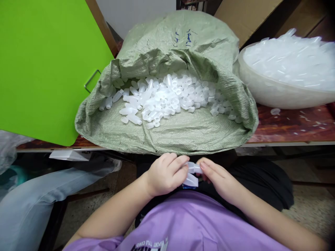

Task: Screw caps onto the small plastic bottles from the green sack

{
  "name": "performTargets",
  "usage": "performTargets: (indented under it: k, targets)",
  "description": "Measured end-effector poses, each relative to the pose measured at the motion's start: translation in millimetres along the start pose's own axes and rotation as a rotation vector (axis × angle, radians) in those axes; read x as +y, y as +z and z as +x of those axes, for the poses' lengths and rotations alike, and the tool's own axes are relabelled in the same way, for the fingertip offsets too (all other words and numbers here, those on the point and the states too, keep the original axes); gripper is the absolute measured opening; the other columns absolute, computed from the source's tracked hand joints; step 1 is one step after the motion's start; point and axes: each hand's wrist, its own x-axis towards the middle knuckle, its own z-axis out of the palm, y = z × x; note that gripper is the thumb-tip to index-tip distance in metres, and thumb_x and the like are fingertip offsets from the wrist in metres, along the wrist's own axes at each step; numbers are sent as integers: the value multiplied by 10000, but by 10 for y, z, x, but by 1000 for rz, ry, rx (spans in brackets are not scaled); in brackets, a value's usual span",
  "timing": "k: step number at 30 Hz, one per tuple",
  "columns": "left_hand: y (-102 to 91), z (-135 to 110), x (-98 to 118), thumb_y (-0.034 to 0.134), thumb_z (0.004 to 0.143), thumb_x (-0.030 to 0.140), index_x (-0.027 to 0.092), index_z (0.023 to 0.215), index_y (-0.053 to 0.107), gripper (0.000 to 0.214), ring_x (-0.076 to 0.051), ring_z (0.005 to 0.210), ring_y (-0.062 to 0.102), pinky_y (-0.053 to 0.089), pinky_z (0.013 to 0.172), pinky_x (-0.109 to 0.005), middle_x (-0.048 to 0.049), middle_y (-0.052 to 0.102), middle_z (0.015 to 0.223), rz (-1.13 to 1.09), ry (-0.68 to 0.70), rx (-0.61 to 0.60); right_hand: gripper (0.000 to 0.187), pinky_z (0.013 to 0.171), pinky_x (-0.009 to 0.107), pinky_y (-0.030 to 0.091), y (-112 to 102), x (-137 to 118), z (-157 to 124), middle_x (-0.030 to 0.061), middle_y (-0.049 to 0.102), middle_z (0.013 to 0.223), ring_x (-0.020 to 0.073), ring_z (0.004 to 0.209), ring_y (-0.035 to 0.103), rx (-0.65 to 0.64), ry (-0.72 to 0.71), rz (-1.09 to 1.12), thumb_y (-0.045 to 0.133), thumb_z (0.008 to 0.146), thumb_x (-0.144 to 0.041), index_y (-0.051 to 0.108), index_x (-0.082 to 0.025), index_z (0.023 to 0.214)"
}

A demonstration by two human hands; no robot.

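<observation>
In front of my lap, my left hand [167,175] is closed, with its fingers curled around small translucent white plastic pieces. A short plastic tube [193,167] bridges the gap between my two hands. My right hand [219,178] pinches the other end of this tube between thumb and fingers. Below the tube, a flared plastic piece [191,180] sticks out from under my left fingers. Just beyond my hands lies a green woven sack [180,137], its mouth folded open towards me. Many similar translucent plastic pieces [167,99] are heaped inside it.
At the right, a translucent bowl [282,94] is piled high with thin plastic pieces. A loose piece [275,111] lies on the reddish table [293,125]. A bright green board [47,69] stands at the left. Another person's leg [47,195] in light jeans is at lower left.
</observation>
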Motion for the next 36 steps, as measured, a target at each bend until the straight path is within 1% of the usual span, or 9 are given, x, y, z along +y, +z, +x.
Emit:
performTargets:
  k: [4, 7, 15, 20, 25, 28, 31, 33, 36]
  targets:
    - [25, -1, 43, 521, 828, 129, 120, 801, 604, 88, -175, 738, 564, 473, 592, -300, -105, 667, 931, -42, 0, -31, 213, 626, 283, 392, -49, 23, -25, 39, 559, 757, 159, 678, 500, 80, -261, -458, 407, 874, -363, 514, -180, 864]
    - [60, -37, 83, 516, 830, 136, 117, 799, 608, 99, -178, 749, 559, 472, 609, -304, -108, 663, 939, -64, -11, -40, 258, 581, 279, 353, -13, 78, -16, 23, 517, 651, 157, 616, 475, 62, -253, -546, 370, 872, -362, 487, -190, 720]
    - [297, -233, 179, 445, 868, 205, 118, 827, 616, 196, -182, 747, 546, 459, 620, -314, -115, 638, 936, -112, -12, -121, 389, 446, 232, 228, 281, 296, 5, -64, 283, 520, 80, 463, 241, -59, 263, 318, 332, 848, -490, 326, -209, 580]
    - [469, -322, 195, 423, 879, 243, 137, 852, 615, 222, -174, 732, 557, 461, 622, -315, -113, 627, 1010, -67, -24, -374, 436, 396, 234, 145, 265, 400, 76, -93, 194, 447, 75, 385, 129, -194, 611, 412, 234, 850, -561, 299, -226, 580]
    - [724, -79, 136, 428, 864, 181, 152, 888, 635, 210, -228, 831, 595, 474, 712, -359, -105, 646, 984, -29, -270, -729, 460, 515, 258, 307, -131, 184, 36, 30, 547, 596, 147, 547, 495, -121, 372, -394, 358, 841, -578, 509, -190, 646]
    - [938, 122, 38, 415, 863, 176, 169, 938, 651, 247, -233, 960, 581, 423, 877, -361, -86, 658, 1013, -212, -574, -744, 405, 550, 261, 363, -464, -133, 44, 32, 628, 695, 163, 620, 565, -197, 167, -557, 349, 883, -499, 561, -206, 702]
    - [1060, 163, -31, 483, 818, 185, 226, 1040, 633, 271, -216, 1055, 548, 369, 954, -319, -41, 648, 1088, -498, -781, -495, 258, 650, 281, 419, -763, -345, 277, 50, 649, 834, 189, 762, 599, 238, -47, -705, 386, 889, -364, 586, -204, 853]
    - [1037, 96, -28, 549, 754, 165, 252, 1047, 638, 319, -227, 1050, 553, 373, 947, -312, -33, 655, 1073, -638, -810, -387, 231, 676, 321, 435, -910, -365, 551, 106, 637, 928, 235, 824, 604, 478, -44, -909, 448, 857, -318, 583, -164, 964]
    - [863, -38, 32, 588, 708, 165, 259, 1033, 653, 344, -236, 947, 596, 425, 866, -321, -41, 672, 1009, -793, -924, -438, 313, 649, 360, 444, -1020, -294, 966, 172, 610, 968, 280, 818, 609, 542, 63, -1102, 465, 848, -340, 563, -107, 1033]
